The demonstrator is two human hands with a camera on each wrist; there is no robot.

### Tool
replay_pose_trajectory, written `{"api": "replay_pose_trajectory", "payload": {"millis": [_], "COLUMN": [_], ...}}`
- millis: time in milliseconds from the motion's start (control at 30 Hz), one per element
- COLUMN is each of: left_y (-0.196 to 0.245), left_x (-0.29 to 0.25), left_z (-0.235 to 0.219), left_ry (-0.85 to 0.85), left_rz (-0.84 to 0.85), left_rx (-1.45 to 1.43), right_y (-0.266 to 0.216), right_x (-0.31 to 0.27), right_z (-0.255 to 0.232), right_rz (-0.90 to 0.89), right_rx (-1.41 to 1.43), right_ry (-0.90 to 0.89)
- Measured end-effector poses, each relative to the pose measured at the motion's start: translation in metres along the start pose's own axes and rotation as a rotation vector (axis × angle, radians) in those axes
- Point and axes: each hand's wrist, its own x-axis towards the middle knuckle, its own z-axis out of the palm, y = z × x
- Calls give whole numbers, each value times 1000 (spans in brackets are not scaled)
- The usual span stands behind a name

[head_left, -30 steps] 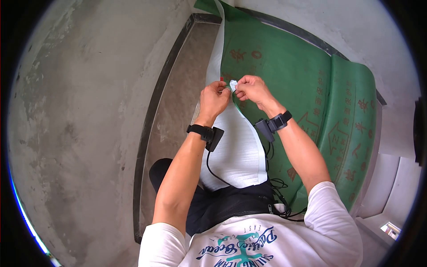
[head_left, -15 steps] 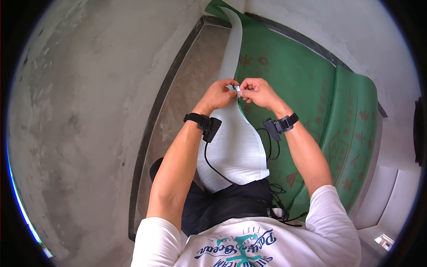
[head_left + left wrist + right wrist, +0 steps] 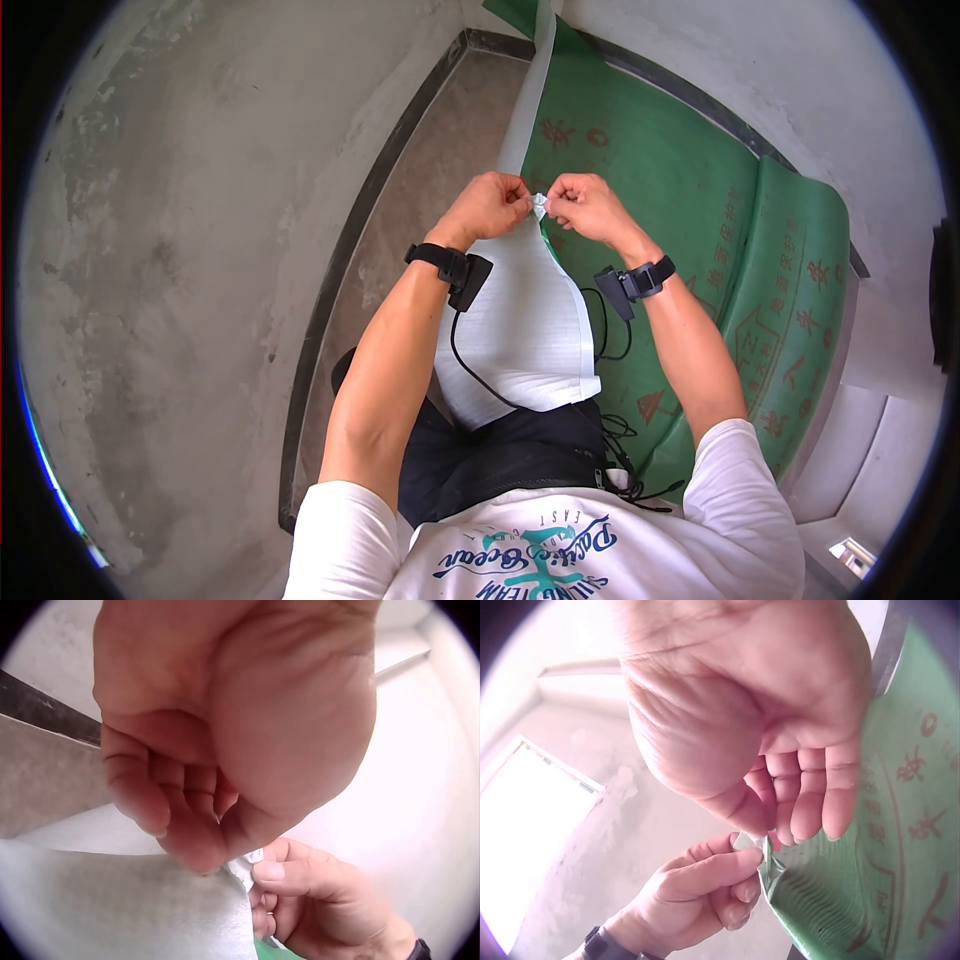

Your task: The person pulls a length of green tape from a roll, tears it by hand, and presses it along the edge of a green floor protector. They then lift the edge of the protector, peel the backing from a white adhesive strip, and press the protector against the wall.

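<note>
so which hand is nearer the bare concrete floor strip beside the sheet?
Left. The left hand pinches the sheet's white edge on the side next to the concrete strip; the right hand pinches the same edge from over the green sheet, farther off.

The left hand (image 3: 487,206) and right hand (image 3: 583,207) meet side by side, both pinching the sheet edge (image 3: 539,205) between them. The foam sheet (image 3: 525,330) hangs from that edge down to the person's lap and runs on as a strip beyond the hands. The printed mat (image 3: 700,220) lies to its right and behind; the concrete floor (image 3: 420,200) lies to its left.
</note>
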Motion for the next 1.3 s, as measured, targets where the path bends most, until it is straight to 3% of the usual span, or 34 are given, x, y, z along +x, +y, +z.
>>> {"api": "replay_pose_trajectory", "payload": {"millis": [267,400,467,533,633,767,1300], "left_y": [-6,-9,-13,-15,-10,-11,-13], "left_x": [-5,-7,-8,-7,-6,-5,-3], "left_z": [-2,-4,-3,-3,-1,-5,3], "left_ry": [37,5,-37,-24,-15,-25,100], "left_rz": [173,140,69,47,4,37,144], "left_rx": [185,231,-92,-99,-68,88,53], "right_y": [-3,-6,-8,-7,5,-2,-1], "right_x": [8,10,10,7,8,8,13], "right_z": [-7,-12,-11,-12,-14,-10,-5], "right_rz": [-2,20,30,139,155,146,104], "right_rx": [-95,-128,-96,175,203,151,119], "right_ry": [-74,-198,-227,-280,-340,-334,-270]}}
